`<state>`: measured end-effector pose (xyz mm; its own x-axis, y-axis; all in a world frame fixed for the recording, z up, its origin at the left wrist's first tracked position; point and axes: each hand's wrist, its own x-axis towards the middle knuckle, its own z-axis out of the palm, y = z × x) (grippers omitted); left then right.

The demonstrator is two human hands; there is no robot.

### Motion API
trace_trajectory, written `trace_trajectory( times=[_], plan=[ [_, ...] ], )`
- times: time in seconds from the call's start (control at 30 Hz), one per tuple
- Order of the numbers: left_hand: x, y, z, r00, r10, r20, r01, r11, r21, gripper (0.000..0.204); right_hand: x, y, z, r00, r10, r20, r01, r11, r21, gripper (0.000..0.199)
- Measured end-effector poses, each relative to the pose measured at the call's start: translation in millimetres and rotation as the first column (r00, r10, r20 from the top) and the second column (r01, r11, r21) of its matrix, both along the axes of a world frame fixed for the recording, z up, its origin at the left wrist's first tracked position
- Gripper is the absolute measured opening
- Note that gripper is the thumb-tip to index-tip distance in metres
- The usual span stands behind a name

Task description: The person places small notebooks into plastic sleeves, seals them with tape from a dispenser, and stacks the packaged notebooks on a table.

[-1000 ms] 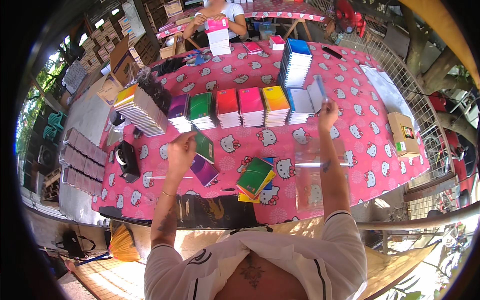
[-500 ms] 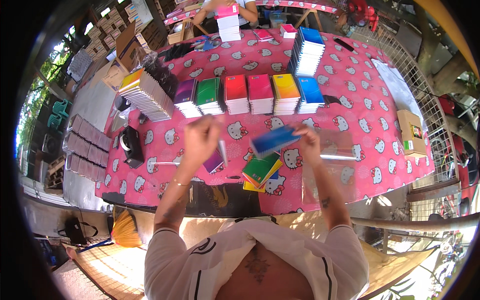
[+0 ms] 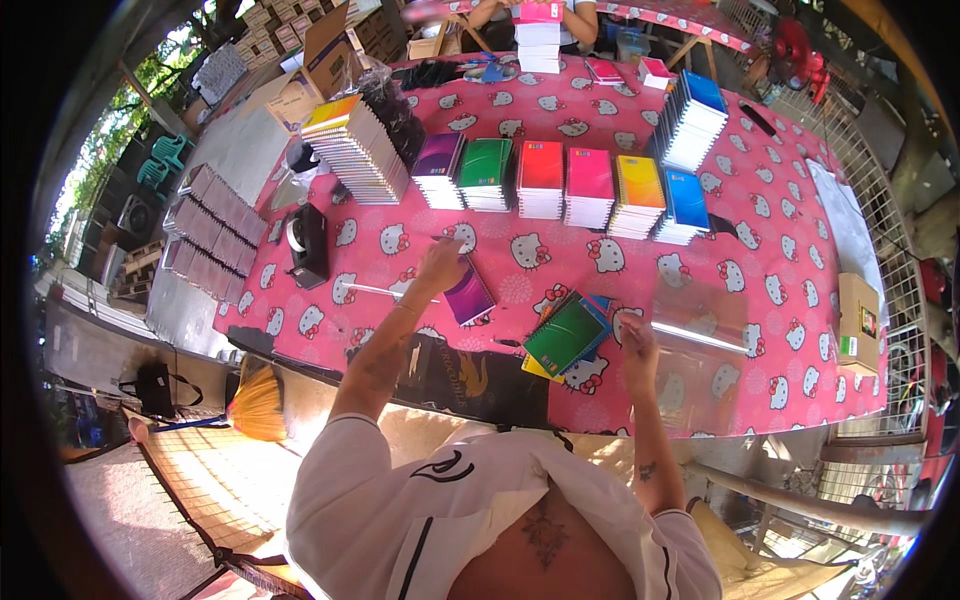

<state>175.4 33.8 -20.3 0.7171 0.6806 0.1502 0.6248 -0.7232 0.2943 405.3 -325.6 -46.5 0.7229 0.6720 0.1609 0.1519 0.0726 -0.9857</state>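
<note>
My left hand [image 3: 443, 268] is closed on the upper end of a purple spiral notebook [image 3: 470, 296], which lies tilted on the table. My right hand [image 3: 638, 345] has its fingers curled, just right of a small fanned pile. On top of that pile is a green notebook [image 3: 565, 335], with a yellow notebook [image 3: 541, 369] and blue cover edges [image 3: 600, 303] showing from under it. Whether anything is between my right fingers is hidden.
Across the table stand purple, green, red, pink, yellow and blue notebook stacks [image 3: 541, 175], with taller ones at both ends. A tape dispenser [image 3: 308, 245] sits left, clear plastic sheets [image 3: 700, 350] and a cardboard box [image 3: 858, 322] right. Another person's hands [image 3: 570, 20] are at the far side.
The blue notebook has left my right hand, which has moved down beside the pile. My left hand's purple notebook now lies flatter on the table. The view has shifted, moving the scene rightward.
</note>
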Motion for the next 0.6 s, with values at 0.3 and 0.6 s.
trace_trajectory(
  times=[0.3,0.6],
  plan=[
    [27.9,-38.9,76.6,0.732,-0.615,0.295,0.681,0.672,-0.289,0.039,-82.1,102.0,50.8,0.972,0.139,0.187,-0.134,0.99,-0.036,0.038],
    [10.3,159.7,50.9,0.986,-0.166,0.036,0.147,0.94,0.308,0.059,-75.9,57.6,52.1,0.958,-0.164,-0.234,0.175,0.984,0.025,0.052]
  ],
)
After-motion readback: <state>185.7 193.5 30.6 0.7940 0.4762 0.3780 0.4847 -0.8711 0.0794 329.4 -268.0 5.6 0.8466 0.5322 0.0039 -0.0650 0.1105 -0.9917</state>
